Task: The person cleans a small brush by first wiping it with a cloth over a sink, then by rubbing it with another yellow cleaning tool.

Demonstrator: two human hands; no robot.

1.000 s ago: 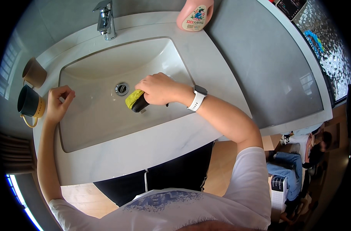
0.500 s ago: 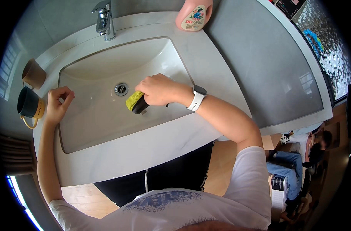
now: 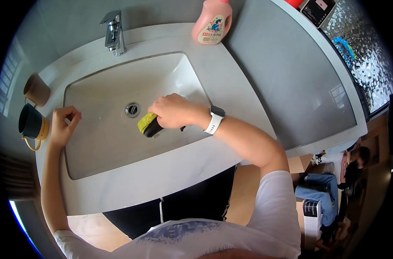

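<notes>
My right hand [image 3: 175, 111], a watch with a white strap on its wrist, is over the sink basin [image 3: 97, 142]. Its fingers are wrapped round a scrubber [image 3: 151, 128] with a black body and a fuzzy yellow-green face, just right of the drain [image 3: 132, 110]. Part of the scrubber is hidden under my palm; a small black end [image 3: 182, 128] shows beside the wrist. At the basin's left rim my left hand [image 3: 63, 125] rests with loosely curled fingers and nothing visible in them. Closest to it is a dark green and yellow cup [image 3: 31, 121] with a yellow handle.
A brown cup [image 3: 37, 90] stands behind the green one. The chrome faucet [image 3: 114, 34] rises behind the basin; a pink detergent bottle [image 3: 212, 23] stands at the counter's back right. A grey panel [image 3: 295, 73] borders the counter. People [image 3: 351, 168] sit at the far right.
The whole view has shifted slightly, so the sink and bottle appear lower. Both hands keep nearly the same places relative to the basin, and the right still grips the scrubber.
</notes>
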